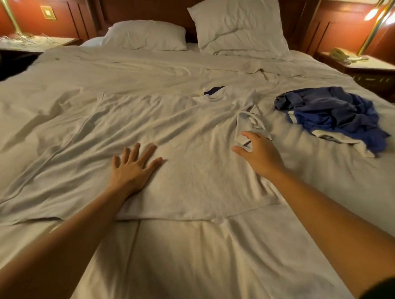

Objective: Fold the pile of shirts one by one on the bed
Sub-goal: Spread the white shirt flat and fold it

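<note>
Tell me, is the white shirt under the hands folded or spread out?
Spread out: the white shirt lies flat on the bed, the left hand flat on it.

Left hand [134, 166] flat on shirt [190, 183]; smooth open cloth between it and right hand [259, 153]. Bunched sleeve [247, 122] just ahead of right hand. Blue pile [331, 110] to its right, apart. Bare bed [208, 264] nearer than both hands. Pillows [147, 34] far ahead.

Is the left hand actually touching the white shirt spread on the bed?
Touching. The head view shows the left hand lying flat, fingers spread, on the white shirt.
</note>
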